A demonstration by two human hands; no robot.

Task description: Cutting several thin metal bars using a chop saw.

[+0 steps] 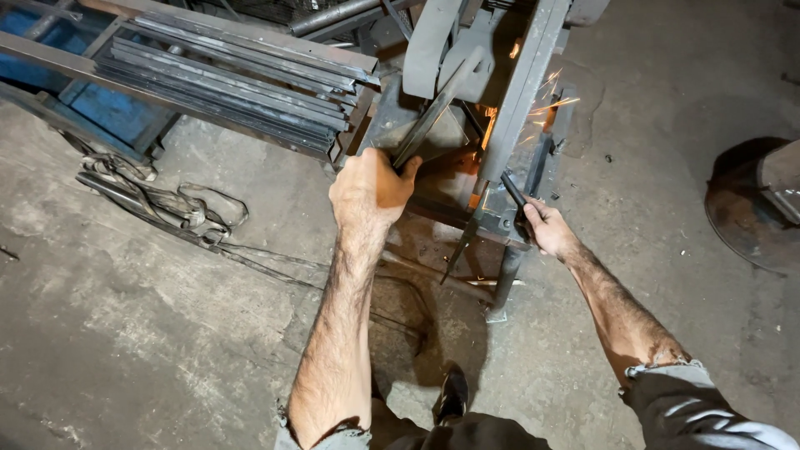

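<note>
The left hand (369, 190) is closed in a full fist around the near end of a flat steel strip (433, 112), which slopes up and away from the grip into the cutting machine (500, 92). The right hand (546, 227) is wrapped shut around a dark lever handle (512, 193) on the machine's right side, below and to the right of the cutting point. Orange sparks (546, 100) spray just above that grip, and a glow shows where the strip meets the machine, a short way beyond the left knuckles. Risk, as judged from this position: both forearms are bare, so sparks can burn skin; the left hand sits near the cut, so a kick or jam of the strip could pull the fingers in or twist the wrist. A stack of steel strips (242, 79) lies to the left of the left hand, and loose scrap (167, 200) on the floor below it could trip a shifting foot (452, 393).
</note>
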